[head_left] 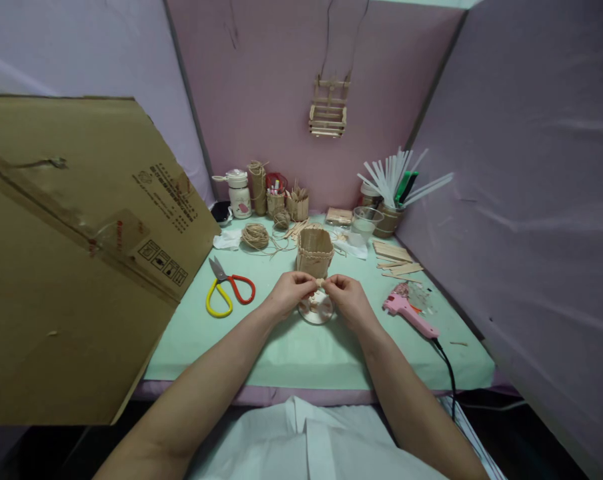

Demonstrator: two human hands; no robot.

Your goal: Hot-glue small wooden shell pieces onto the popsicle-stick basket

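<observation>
My left hand (pixel 297 288) and my right hand (pixel 345 292) meet at the middle of the table, fingertips pinched. Between them is a small beige piece (pixel 320 283), too small to name with certainty. Just below the fingers lies a round white dish (pixel 315 316) with a reddish pattern, partly covered by the hands. Right behind the fingertips stands an open-topped holder (pixel 315 252) of wooden craft sticks. To the left, scissors (pixel 227 288) with one yellow and one red handle lie spread. A pink glue gun (pixel 410 315) rests on the right, its black cord running off the front edge.
A large cardboard sheet (pixel 81 267) leans in at the left. At the back are a twine ball (pixel 255 236), a white bottle (pixel 239 197), a clear cup (pixel 366 222) and a pot (pixel 387 222) of glue sticks. Craft sticks (pixel 394 257) lie at the right.
</observation>
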